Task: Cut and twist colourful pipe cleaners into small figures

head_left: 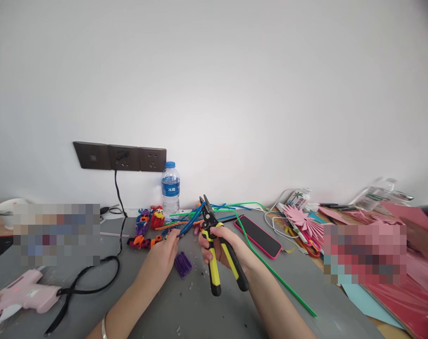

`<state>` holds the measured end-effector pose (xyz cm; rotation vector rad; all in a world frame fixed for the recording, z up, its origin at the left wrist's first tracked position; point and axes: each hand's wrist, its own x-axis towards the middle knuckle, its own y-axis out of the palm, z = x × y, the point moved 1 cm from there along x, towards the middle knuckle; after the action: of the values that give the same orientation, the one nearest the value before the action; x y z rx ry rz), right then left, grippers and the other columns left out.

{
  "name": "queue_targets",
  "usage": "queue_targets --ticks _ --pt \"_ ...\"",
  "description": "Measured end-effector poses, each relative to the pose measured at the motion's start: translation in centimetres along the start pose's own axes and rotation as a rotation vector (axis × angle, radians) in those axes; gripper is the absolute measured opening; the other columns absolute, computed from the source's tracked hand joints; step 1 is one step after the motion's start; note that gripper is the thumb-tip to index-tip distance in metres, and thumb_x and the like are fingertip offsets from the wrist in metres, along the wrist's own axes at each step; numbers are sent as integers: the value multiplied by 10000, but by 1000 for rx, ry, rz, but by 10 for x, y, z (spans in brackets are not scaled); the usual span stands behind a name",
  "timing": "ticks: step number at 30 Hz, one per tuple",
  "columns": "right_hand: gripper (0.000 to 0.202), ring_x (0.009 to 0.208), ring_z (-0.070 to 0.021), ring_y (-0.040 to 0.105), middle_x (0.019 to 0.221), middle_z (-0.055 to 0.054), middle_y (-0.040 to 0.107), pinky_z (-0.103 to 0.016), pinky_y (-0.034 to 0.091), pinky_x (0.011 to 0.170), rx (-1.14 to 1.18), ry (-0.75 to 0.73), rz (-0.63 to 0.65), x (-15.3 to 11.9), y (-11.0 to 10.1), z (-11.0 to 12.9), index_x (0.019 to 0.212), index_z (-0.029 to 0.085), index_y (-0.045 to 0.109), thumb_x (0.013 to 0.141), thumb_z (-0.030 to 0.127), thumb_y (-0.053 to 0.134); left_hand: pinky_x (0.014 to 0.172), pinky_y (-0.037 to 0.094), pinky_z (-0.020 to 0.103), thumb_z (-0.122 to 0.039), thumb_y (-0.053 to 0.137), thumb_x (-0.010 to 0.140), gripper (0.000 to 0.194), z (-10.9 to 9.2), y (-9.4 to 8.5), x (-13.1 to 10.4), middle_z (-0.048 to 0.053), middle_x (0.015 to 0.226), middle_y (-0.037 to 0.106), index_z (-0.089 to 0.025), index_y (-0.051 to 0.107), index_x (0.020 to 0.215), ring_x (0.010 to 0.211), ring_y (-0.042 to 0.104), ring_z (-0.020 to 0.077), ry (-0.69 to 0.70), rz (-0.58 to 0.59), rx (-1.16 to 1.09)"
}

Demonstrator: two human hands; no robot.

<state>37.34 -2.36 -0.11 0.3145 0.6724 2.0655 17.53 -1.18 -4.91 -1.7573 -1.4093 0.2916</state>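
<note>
My right hand grips yellow-and-black wire strippers, their jaws pointing up and away from me. My left hand is closed around a bundle of blue pipe cleaners, whose far ends meet the jaws; whether the blades touch them I cannot tell. Just right of the left hand lies a purple folded fuzzy bundle. Beyond that hand are colourful fuzzy figures and orange pipe cleaners. A long bent green pipe cleaner runs past my right wrist.
A water bottle stands against the wall below sockets. At left lie a pink glue gun and black cord. A pink-edged phone and pink paper fans lie right. Another person's hand is at far right.
</note>
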Motion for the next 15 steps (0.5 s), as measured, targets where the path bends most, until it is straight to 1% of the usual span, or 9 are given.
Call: queue_targets --ticks 3,6,8,10,12,13,15 --pt "250 527 -127 532 700 13 549 -283 441 554 -6 -20 -34 0 1 -2 908 205 439 832 382 599 522 435 243 -295 261 951 351 1 1 0 39 578 621 -165 546 1110 517 632 205 -2 -11 0" --pt "235 436 -80 440 635 37 494 -249 399 477 -13 -45 -117 0 1 -3 809 185 453 812 362 609 515 424 241 -297 256 952 341 2 1 1 30 574 612 -172 533 1106 512 629 203 -6 -13 -3" --pt "217 416 -64 394 616 44 462 -241 380 460 -17 -79 -173 1 0 0 775 177 460 803 336 605 506 409 237 -295 260 952 318 1 1 1 13 555 593 -181 523 1089 495 618 199 -9 -18 -17" --pt "214 438 -80 410 621 42 463 -253 390 484 7 -109 -210 1 -2 6 820 181 471 791 350 598 503 390 235 -302 263 957 290 0 1 1 -11 535 559 -198 514 1059 479 602 193 -9 -32 -35" --pt "266 481 -109 448 636 38 477 -278 411 523 24 -127 -257 0 -6 14 883 197 461 766 394 595 503 368 239 -317 261 963 272 -2 0 0 -29 525 522 -211 503 1027 466 579 188 -9 -43 -54" --pt "300 504 -124 466 646 35 485 -290 417 539 6 -142 -299 -1 -10 17 906 204 450 748 413 596 504 357 241 -323 257 966 266 -2 -1 0 -36 525 506 -215 496 1011 462 566 185 -8 -42 -68" --pt "362 538 -141 486 668 38 495 -301 419 567 -106 -203 -448 -4 -21 23 948 218 425 718 423 615 507 344 244 -332 255 970 249 -4 -1 0 -43 531 490 -222 479 976 461 544 178 -8 -34 -106"
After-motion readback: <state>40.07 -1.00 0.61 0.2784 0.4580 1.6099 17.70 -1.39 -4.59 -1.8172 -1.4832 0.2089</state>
